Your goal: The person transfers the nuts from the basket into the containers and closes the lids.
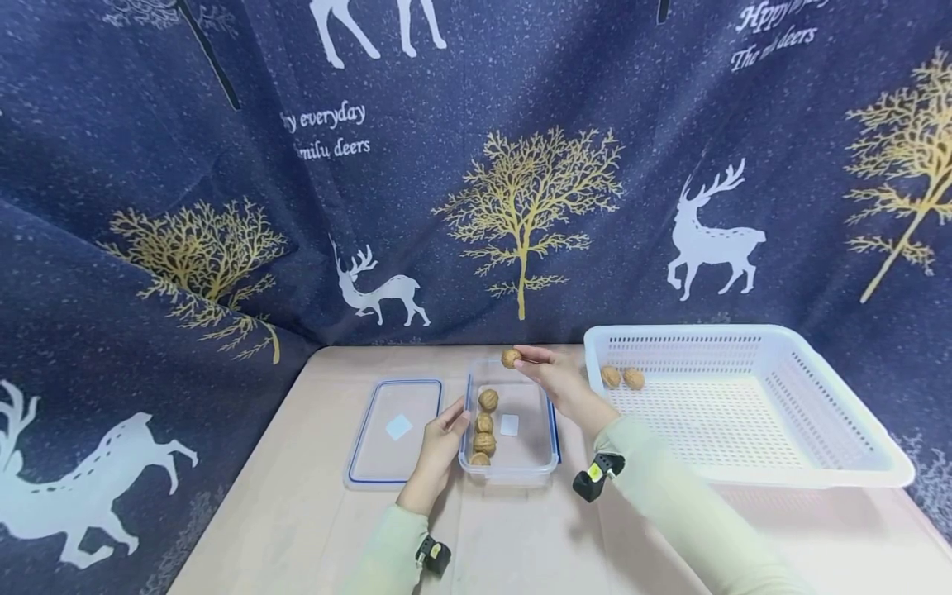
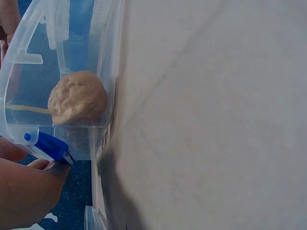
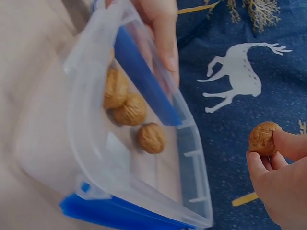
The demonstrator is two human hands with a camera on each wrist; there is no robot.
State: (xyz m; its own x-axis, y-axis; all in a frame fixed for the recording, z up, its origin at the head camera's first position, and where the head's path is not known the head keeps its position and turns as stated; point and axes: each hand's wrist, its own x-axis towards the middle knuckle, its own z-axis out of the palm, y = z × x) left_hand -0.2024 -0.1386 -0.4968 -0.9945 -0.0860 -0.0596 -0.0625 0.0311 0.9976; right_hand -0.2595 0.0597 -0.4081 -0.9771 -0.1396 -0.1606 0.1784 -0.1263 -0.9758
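In the head view, my right hand (image 1: 561,382) pinches a walnut (image 1: 510,358) between thumb and fingertips, above the far end of a clear plastic food container (image 1: 509,477). The right wrist view also shows this pinched walnut (image 3: 262,139), held apart from the container wall. My left hand (image 1: 439,446) grips the container's left side, near a blue side clip (image 2: 52,146) in the left wrist view. Several walnuts (image 1: 484,423) lie in a row along the container's left wall, front to back. A pale sticker marks its floor.
Left of the container lies its clear lid (image 1: 383,454) with a blue seal and a light blue diamond sticker. To the right stands a large white slotted basket (image 1: 773,478) with two walnuts (image 1: 621,378) in its far left corner. A dark blue deer-print cloth (image 1: 476,215) hangs behind the table.
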